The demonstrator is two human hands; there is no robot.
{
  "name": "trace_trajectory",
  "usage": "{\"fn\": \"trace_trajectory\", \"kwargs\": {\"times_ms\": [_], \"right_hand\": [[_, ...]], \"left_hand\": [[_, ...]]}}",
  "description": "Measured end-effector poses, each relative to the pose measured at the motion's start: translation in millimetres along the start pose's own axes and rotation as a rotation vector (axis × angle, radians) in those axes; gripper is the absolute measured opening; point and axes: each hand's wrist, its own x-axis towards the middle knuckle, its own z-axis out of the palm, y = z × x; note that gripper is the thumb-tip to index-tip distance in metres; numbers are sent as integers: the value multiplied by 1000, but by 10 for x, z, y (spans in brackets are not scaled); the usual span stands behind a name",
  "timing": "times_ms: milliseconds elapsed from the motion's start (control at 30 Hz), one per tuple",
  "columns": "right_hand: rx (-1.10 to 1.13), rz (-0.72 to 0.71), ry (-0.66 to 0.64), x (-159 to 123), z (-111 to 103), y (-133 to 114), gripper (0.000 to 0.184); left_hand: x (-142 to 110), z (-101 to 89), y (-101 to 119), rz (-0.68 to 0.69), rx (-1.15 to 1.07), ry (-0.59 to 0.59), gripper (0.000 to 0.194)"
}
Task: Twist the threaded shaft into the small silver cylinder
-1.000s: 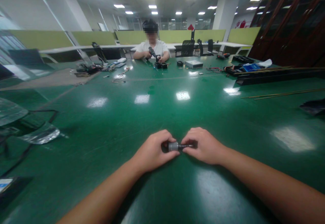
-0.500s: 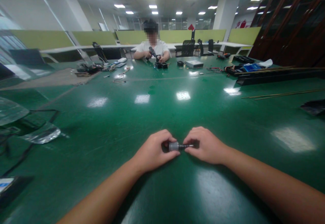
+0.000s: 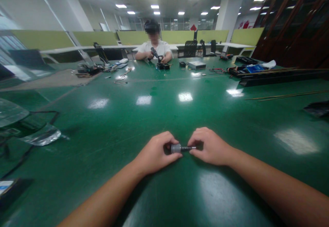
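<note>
My left hand (image 3: 160,150) is closed around a small tool-like piece (image 3: 175,148), a grey cylinder with a thin dark shaft and a bright tip pointing right. Its left end is hidden in the palm. At the other end, the thumb and fingers of my right hand (image 3: 209,148) close on the shaft close to its tip. The piece lies level, just over or on the green tabletop (image 3: 164,117); which of the two I cannot tell.
Across the table a person (image 3: 154,48) in white holds a power drill (image 3: 154,52) over black parts. A large plastic bottle (image 3: 38,136) lies at left. Black channels (image 3: 277,77) and thin rods (image 3: 290,95) lie at right. A pale box (image 3: 196,64) sits farther back.
My right hand has shifted slightly right along the shaft, so more of the dark part shows between the hands. My left hand and the grey cylinder stay put.
</note>
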Motion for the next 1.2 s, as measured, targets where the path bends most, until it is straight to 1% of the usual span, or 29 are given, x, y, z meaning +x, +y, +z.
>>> {"fn": "trace_trajectory", "kwargs": {"times_ms": [567,800,1200], "right_hand": [[15,2,-16,3,-46,23,8],[38,39,-47,-3,-81,76,6],[66,59,-82,-7,-141,110,8]], "left_hand": [[0,-9,-2,-2,-4,-9,19],[2,-5,12,-22,1,-13,20],[4,-17,28,-10,-9,-5,19]]}}
